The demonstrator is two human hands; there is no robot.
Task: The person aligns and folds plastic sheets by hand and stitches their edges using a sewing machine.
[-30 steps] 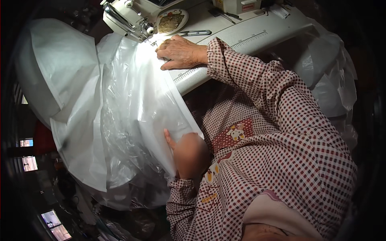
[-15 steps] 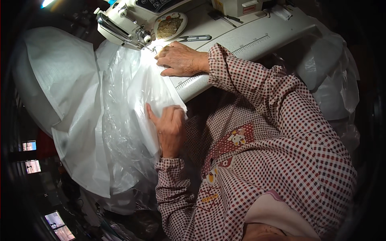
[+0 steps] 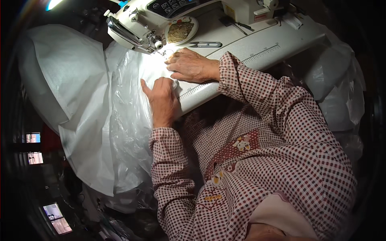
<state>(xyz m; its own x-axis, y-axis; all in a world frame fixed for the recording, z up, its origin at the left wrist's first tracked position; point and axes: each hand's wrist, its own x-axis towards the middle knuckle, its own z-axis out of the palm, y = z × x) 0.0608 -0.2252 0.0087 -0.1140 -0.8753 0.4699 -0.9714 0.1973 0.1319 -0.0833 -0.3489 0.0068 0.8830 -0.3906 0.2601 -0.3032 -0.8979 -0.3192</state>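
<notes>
My right hand (image 3: pixel 191 65) is beside the lit needle area of a white sewing machine (image 3: pixel 134 34), its bent fingers closed on the edge of a white bag-like sheet (image 3: pixel 86 88). Just nearer to me, my left hand (image 3: pixel 163 100) has its fingers curled over the same edge, the thumb raised apart. Both fingertips are partly hidden. Crinkled clear plastic (image 3: pixel 126 116) lies along the sheet, which hangs off the table's left side in large folds.
Behind my right hand lie thread snips (image 3: pixel 206 44) and an oval dish (image 3: pixel 193 35) with something brownish in it. Farther right are small dark tools (image 3: pixel 237 27). A ruler scale runs along the table's front edge (image 3: pixel 241 66). More clear plastic (image 3: pixel 337 88) hangs at the right.
My left hand has moved up along the sheet's edge, closer to my right hand and the needle area. My right hand stays beside the needle. The whole view has shifted slightly.
</notes>
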